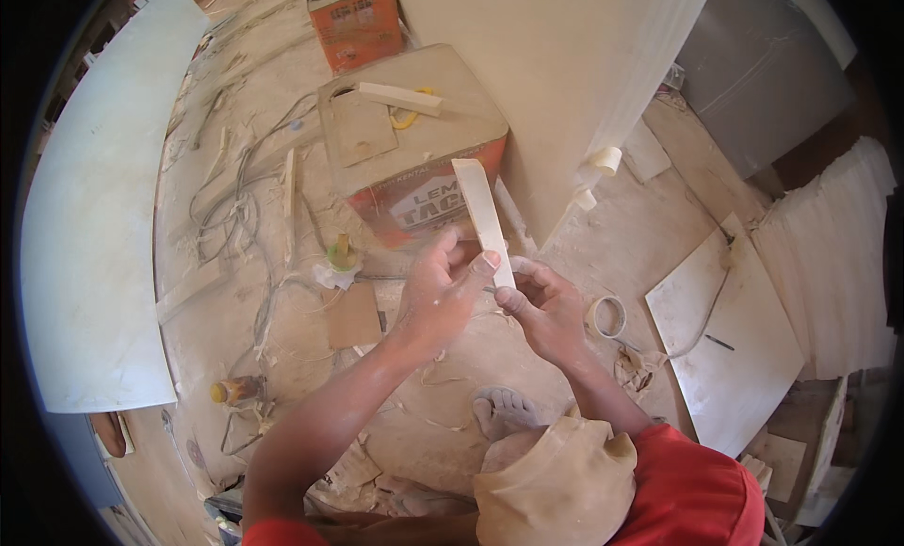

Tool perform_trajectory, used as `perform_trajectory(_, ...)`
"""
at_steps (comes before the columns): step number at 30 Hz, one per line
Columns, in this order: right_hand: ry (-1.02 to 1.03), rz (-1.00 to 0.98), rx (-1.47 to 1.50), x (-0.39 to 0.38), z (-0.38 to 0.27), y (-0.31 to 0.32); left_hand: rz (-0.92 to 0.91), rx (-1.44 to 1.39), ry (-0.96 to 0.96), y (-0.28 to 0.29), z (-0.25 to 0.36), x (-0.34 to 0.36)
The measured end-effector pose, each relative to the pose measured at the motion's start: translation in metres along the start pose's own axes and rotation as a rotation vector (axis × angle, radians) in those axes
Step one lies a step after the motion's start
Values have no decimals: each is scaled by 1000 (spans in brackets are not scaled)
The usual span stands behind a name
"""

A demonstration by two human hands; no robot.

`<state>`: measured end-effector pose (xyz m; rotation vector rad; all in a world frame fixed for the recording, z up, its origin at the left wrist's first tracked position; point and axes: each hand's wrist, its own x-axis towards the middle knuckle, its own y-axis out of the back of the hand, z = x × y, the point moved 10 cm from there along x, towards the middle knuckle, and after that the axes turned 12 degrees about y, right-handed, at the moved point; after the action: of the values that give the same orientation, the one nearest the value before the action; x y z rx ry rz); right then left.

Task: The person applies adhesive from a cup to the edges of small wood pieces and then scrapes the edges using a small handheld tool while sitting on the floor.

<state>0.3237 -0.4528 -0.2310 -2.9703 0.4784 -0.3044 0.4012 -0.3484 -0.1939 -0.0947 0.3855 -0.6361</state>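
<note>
Dusty floor (410,409) under pale strip (483,207), bottom snug in left fingers (483,264) and right fingers (518,304)

This looks like a woodworking workshop, or a room being fitted out. Pale dust coats the floor (207,348), where tangled cables (243,184) and narrow offcuts (290,193) lie about. A large white panel (94,235) stretches along the left, a flat board (744,329) lies right, near a tape roll (593,318), and a boxy orange-sided container (480,108) stands far.
</note>
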Motion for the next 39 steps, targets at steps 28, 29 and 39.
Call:
perform_trajectory(28, 156, 354, -156, -4, 11, 67, 63, 492, -190, -53, 35, 48)
perform_trajectory(29, 159, 355, -159, -4, 9, 68, 62, 507, -200, -56, 37, 47)
perform_trajectory(39, 145, 353, -127, -5, 11, 70, 63, 594, -258, -64, 43, 50)
